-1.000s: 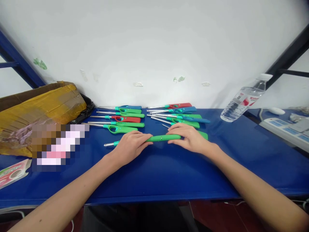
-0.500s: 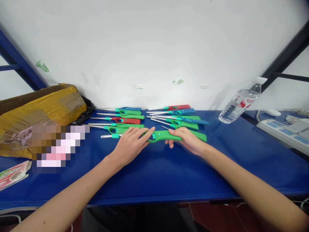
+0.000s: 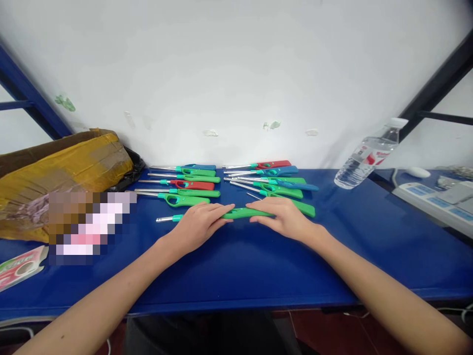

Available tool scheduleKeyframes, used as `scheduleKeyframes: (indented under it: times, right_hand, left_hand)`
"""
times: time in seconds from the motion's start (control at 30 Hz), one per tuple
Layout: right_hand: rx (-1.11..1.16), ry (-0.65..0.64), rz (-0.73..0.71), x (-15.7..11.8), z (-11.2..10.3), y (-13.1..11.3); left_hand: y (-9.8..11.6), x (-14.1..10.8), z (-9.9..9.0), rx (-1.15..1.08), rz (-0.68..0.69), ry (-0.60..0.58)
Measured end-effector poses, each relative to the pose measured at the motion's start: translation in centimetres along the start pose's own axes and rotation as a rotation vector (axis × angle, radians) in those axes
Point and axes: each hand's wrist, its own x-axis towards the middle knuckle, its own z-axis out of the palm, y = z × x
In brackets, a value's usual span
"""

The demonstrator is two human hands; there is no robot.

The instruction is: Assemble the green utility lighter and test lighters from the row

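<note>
A green gas lighter point(image 3: 242, 213) lies level between my two hands, low over the table or on it; I cannot tell which. My left hand point(image 3: 199, 222) is closed over its trigger end, and the silver tube sticks out to the left. Fingers and thumb of my right hand point(image 3: 286, 217) pinch the handle, hiding its end. Just behind the right hand lies another green lighter point(image 3: 308, 208), partly covered. Beyond the hands are two columns of lighters, among them a red lighter point(image 3: 194, 185) on the left and a blue lighter point(image 3: 283, 170) on the right.
The blue table point(image 3: 236, 276) meets a white wall point(image 3: 236, 74). At the left stands a taped cardboard box point(image 3: 70, 162), with a printed packet point(image 3: 22, 268) in front. A water bottle point(image 3: 365, 155) stands at the back right, near a white device point(image 3: 436, 202).
The held lighter has come slightly nearer to me, its tube end lower in view. My right hand has turned palm down over the handle; the left has shifted a little toward me.
</note>
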Motion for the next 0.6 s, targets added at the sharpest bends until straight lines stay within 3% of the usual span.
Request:
scheduleKeyframes:
  times: [0.27,0.43,0.6]
  right_hand:
    - [-0.012,0.026,-0.023,0.0,0.0,-0.1]
    - [0.082,-0.032,0.163,0.1,0.2,0.1]
    - [0.217,-0.075,0.318,0.4,0.0,0.3]
  left_hand:
    - [0.2,0.2,-0.2,-0.056,-0.057,-0.055]
    - [-0.7,-0.1,-0.2,0.054,-0.093,-0.063]
    - [-0.9,-0.2,-0.3,0.000,-0.131,-0.153]
